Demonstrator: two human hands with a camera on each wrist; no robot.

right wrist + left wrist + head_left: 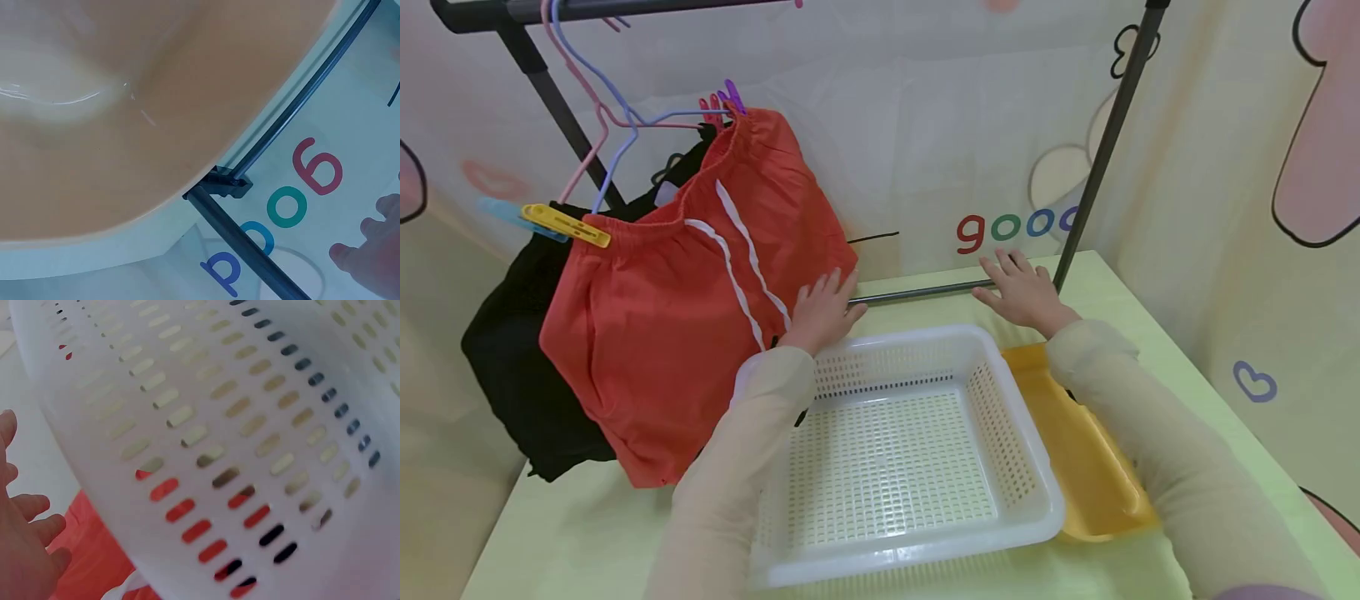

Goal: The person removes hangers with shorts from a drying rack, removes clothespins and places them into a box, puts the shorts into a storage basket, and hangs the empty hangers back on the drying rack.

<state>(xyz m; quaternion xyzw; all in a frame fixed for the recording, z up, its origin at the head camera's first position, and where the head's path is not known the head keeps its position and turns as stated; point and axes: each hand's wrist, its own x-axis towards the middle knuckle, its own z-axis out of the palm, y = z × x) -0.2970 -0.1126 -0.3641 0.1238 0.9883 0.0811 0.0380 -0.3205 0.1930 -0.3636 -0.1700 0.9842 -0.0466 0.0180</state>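
My left hand (826, 310) has its fingers spread over the far left corner of a white perforated basket (891, 554), overlapping the lower right edge of red shorts (647, 333). White drawstrings hang down the front of these shorts. In the left wrist view, the left hand (28, 531) shows beside the basket wall (187, 425), holding nothing. My right hand (1024, 293) reaches past the basket's far right corner, fingers spread and nothing in them. Under the right forearm lies a yellow tray (1086, 467); its wall fills much of the right wrist view, with the right hand (381, 244) at the edge.
A dark rack frame (1108, 150) stands on the pale green table (580, 517). From its top bar hang a blue hanger (625, 108) and a pink one. Black clothing (512, 350) hangs behind the shorts. A yellow clothespin (565, 225) and a purple clothespin (734, 97) clip the waistband.
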